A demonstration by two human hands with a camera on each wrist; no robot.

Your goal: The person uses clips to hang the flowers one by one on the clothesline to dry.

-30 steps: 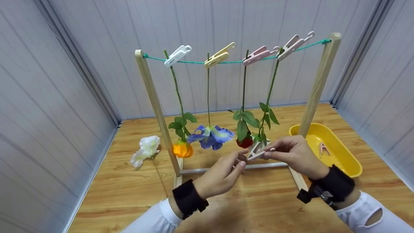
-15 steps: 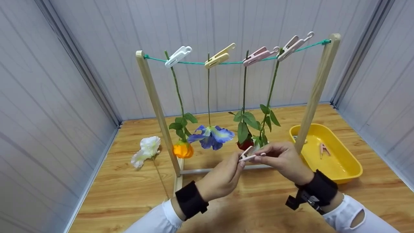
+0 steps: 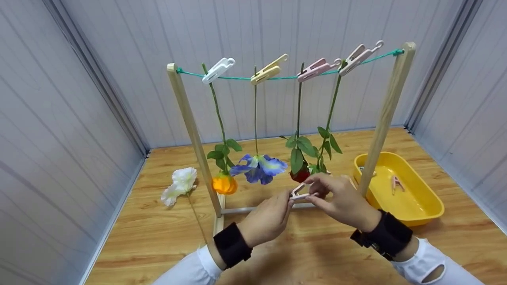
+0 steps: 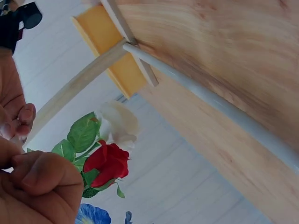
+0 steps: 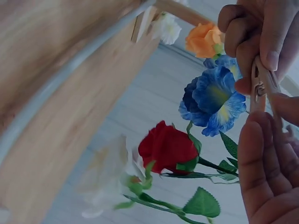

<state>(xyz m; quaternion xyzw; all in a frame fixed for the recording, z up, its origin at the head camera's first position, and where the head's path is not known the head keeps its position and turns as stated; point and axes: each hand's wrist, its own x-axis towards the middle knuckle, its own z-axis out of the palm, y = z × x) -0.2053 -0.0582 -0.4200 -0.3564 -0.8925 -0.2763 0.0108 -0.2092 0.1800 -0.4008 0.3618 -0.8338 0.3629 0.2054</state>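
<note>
In front of the rack, both hands hold one pale pink clothespin (image 3: pixel 300 195). My left hand (image 3: pixel 266 218) pinches its clamping end between thumb and curled fingers. My right hand (image 3: pixel 344 200) has thumb and fingertips at the handle end, and the right wrist view shows the clothespin (image 5: pixel 259 88) between the two hands. Behind them, a red rose (image 3: pixel 300 175) and a white flower (image 5: pixel 105 175), partly hidden by the right hand in the head view, hang upside down. A blue flower (image 3: pixel 259 169) and an orange flower (image 3: pixel 224 184) hang further left.
Four-sided wooden posts (image 3: pixel 390 114) carry a green cord (image 3: pixel 241 77) with several clothespins (image 3: pixel 313 70) gripping stems. A white flower (image 3: pixel 184 180) lies on the table at left. At right, a yellow tray (image 3: pixel 425 198) holds a pink clothespin (image 3: pixel 397 184). A white bar (image 3: pixel 237 210) crosses the rack's base.
The left hand has closed its fingers on the clothespin's clamping end. The clothespin and right hand have shifted left, and the right fingers have moved over the handles.
</note>
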